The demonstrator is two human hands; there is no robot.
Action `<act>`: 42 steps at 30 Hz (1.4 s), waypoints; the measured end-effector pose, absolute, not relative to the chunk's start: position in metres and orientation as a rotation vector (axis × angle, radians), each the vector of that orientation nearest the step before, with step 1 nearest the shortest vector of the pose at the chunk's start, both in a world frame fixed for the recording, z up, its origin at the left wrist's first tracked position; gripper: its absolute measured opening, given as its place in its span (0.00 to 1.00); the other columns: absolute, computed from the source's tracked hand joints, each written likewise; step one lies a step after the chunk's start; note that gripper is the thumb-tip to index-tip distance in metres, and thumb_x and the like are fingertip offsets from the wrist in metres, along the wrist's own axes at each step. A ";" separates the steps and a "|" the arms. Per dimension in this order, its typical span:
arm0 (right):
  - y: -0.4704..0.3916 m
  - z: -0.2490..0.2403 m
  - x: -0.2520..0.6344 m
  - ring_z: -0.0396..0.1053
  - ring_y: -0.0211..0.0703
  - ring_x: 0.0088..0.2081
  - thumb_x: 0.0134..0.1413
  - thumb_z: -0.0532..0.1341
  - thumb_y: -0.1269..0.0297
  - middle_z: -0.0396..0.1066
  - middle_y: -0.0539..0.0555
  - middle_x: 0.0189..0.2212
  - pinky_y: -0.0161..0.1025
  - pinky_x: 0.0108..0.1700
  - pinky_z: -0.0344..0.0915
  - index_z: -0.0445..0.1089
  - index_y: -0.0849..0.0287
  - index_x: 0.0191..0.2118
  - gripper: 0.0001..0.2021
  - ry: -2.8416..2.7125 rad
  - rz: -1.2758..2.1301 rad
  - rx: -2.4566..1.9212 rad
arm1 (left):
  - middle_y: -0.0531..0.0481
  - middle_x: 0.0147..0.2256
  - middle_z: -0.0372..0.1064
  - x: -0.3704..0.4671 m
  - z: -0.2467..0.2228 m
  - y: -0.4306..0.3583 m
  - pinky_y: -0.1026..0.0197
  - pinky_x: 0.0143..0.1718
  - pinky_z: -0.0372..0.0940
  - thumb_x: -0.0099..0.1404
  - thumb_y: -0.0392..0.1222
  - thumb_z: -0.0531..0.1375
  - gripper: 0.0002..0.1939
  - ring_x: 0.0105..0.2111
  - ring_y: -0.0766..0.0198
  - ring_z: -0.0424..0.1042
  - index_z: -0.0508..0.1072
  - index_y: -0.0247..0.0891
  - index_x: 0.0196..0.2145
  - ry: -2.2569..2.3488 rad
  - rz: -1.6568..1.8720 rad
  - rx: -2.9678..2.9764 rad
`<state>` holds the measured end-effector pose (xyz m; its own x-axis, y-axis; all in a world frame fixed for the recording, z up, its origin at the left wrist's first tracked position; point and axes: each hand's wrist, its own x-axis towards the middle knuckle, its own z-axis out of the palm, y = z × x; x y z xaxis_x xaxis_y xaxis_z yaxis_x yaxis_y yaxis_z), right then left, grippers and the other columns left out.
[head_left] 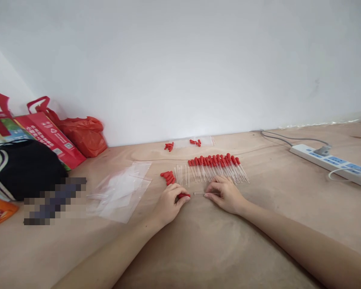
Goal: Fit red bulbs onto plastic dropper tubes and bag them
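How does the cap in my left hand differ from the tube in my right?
The cap is red and plump; the tube is pale and slender. The left hand partly hides the cap; the tube's end juts clear of the right hand. Both are held roughly sideways.

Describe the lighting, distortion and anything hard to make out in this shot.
Head view: soft, diffuse light on the wall; a faint shadow on the table beside the right forearm, which seems stretched toward the frame edge; also in the head view, a pixelated patch hides detail at left, and the clear tubes look faint.
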<state>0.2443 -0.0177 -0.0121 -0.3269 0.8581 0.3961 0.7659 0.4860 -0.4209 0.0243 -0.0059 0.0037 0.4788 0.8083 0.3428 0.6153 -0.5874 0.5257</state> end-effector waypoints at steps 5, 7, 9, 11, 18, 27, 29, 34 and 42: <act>-0.021 -0.011 0.242 0.61 0.43 0.36 0.53 0.55 0.63 0.68 0.52 0.30 0.41 0.37 0.50 0.66 0.57 0.28 0.06 -2.196 0.094 -1.301 | 0.54 0.27 0.69 0.023 0.004 -0.009 0.51 0.43 0.56 0.62 0.43 0.54 0.06 0.29 0.63 0.67 0.67 0.39 0.31 1.221 0.791 2.495; -0.022 -0.011 0.241 0.62 0.43 0.35 0.55 0.54 0.64 0.69 0.52 0.30 0.41 0.38 0.50 0.65 0.57 0.29 0.07 -2.175 0.092 -1.268 | 0.55 0.28 0.70 0.023 0.004 -0.009 0.48 0.47 0.54 0.63 0.43 0.53 0.06 0.30 0.64 0.69 0.67 0.39 0.33 1.200 0.823 2.500; -0.023 -0.010 0.240 0.63 0.40 0.34 0.56 0.52 0.65 0.69 0.51 0.28 0.42 0.40 0.49 0.63 0.58 0.29 0.07 -2.143 0.113 -1.210 | 0.53 0.32 0.72 0.022 0.003 -0.008 0.50 0.48 0.55 0.63 0.43 0.52 0.07 0.33 0.62 0.70 0.67 0.39 0.36 1.149 0.866 2.494; -0.024 -0.010 0.239 0.64 0.37 0.31 0.57 0.51 0.66 0.69 0.49 0.27 0.42 0.43 0.48 0.62 0.58 0.30 0.07 -2.118 0.131 -1.153 | 0.51 0.35 0.73 0.022 0.002 -0.008 0.52 0.48 0.57 0.64 0.43 0.51 0.09 0.37 0.62 0.70 0.67 0.39 0.40 1.066 0.897 2.506; -0.028 -0.009 0.234 0.64 0.34 0.26 0.57 0.50 0.67 0.69 0.47 0.26 0.43 0.46 0.45 0.61 0.59 0.30 0.07 -2.117 0.110 -1.126 | 0.49 0.38 0.72 0.024 -0.001 -0.008 0.54 0.50 0.59 0.65 0.41 0.51 0.10 0.37 0.63 0.72 0.69 0.37 0.38 0.909 0.969 2.544; -0.027 -0.010 0.236 0.64 0.33 0.27 0.56 0.53 0.67 0.70 0.46 0.26 0.40 0.44 0.45 0.63 0.58 0.30 0.05 -2.142 0.101 -1.027 | 0.53 0.33 0.73 0.023 0.001 -0.007 0.52 0.51 0.54 0.65 0.39 0.51 0.08 0.31 0.67 0.71 0.70 0.39 0.35 0.881 0.912 2.547; -0.026 -0.010 0.236 0.64 0.33 0.27 0.56 0.53 0.67 0.70 0.46 0.26 0.39 0.43 0.45 0.65 0.58 0.30 0.06 -2.131 0.090 -0.999 | 0.54 0.30 0.73 0.023 0.002 -0.007 0.52 0.49 0.54 0.65 0.40 0.51 0.09 0.29 0.67 0.70 0.70 0.38 0.33 0.885 0.907 2.576; -0.024 -0.011 0.237 0.65 0.33 0.28 0.55 0.54 0.66 0.71 0.46 0.25 0.40 0.42 0.45 0.68 0.56 0.30 0.07 -2.115 0.052 -0.938 | 0.53 0.25 0.71 0.023 0.005 -0.009 0.57 0.40 0.57 0.65 0.41 0.51 0.11 0.25 0.67 0.68 0.70 0.38 0.29 0.817 0.912 2.655; -0.029 -0.010 0.233 0.63 0.34 0.26 0.54 0.54 0.66 0.71 0.48 0.25 0.40 0.36 0.44 0.70 0.57 0.30 0.08 -2.127 -0.104 -0.918 | 0.54 0.24 0.70 0.023 0.002 -0.011 0.56 0.43 0.54 0.64 0.39 0.52 0.09 0.25 0.68 0.67 0.70 0.37 0.29 0.845 0.974 2.772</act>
